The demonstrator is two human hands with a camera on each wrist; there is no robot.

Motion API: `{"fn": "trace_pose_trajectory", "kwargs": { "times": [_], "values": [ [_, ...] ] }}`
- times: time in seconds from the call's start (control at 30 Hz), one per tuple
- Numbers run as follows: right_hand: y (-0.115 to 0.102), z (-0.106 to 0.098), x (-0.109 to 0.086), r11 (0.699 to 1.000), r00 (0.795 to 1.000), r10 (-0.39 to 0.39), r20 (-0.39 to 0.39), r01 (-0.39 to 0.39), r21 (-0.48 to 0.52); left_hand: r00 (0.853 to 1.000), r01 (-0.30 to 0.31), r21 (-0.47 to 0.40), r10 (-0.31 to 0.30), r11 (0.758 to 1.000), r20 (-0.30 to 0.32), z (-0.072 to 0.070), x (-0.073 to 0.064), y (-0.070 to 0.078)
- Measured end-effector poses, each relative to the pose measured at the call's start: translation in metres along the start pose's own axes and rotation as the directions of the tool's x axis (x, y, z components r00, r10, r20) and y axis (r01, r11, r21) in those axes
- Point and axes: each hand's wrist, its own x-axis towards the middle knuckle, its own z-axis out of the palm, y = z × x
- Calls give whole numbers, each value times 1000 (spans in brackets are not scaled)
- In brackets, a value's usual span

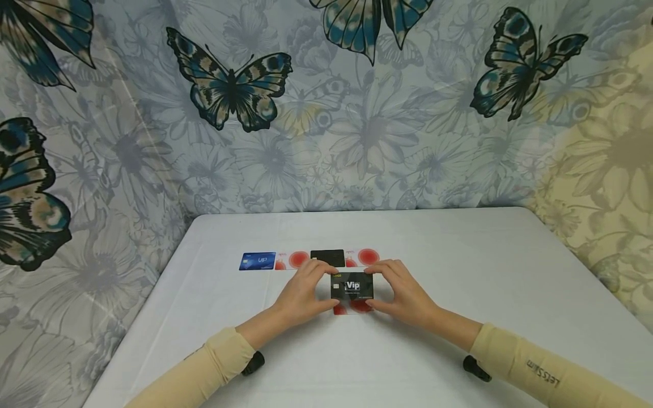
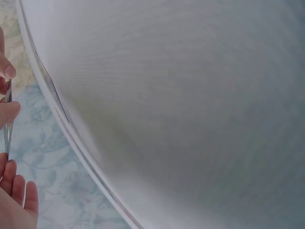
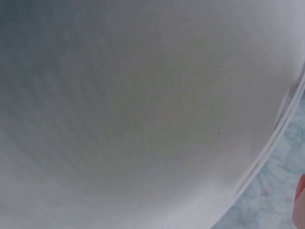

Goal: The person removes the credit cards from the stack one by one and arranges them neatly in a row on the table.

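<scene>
My left hand (image 1: 304, 290) and right hand (image 1: 405, 293) face each other and pinch a black Vip card (image 1: 352, 285) between thumbs and forefingers. A red-and-white card (image 1: 359, 307) shows under its lower edge, close to both thumbs; its upper part is hidden behind the black card. In the left wrist view, fingers at the left edge hold thin cards (image 2: 8, 138) seen edge-on. The right wrist view catches only a bit of a hand (image 3: 299, 205) at its right edge.
Behind the hands a row of cards lies on the white table (image 1: 459, 255): a blue VIP card (image 1: 257, 260), a red-and-white card (image 1: 292, 260), a black card (image 1: 329, 258) and another red-and-white card (image 1: 368, 256). A butterfly-patterned cloth (image 1: 372, 141) hangs beyond the table.
</scene>
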Motion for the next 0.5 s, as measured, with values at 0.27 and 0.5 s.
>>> {"fn": "trace_pose_trajectory", "kwargs": {
  "times": [0.27, 0.5],
  "values": [
    [-2, -3, 0, 999, 998, -41, -45, 40, -18, 999, -38, 27, 38, 999, -20, -3, 1, 3],
    [-4, -5, -2, 997, 996, -65, -65, 63, -36, 996, -77, 45, 78, 996, -35, -3, 0, 3]
  ]
}}
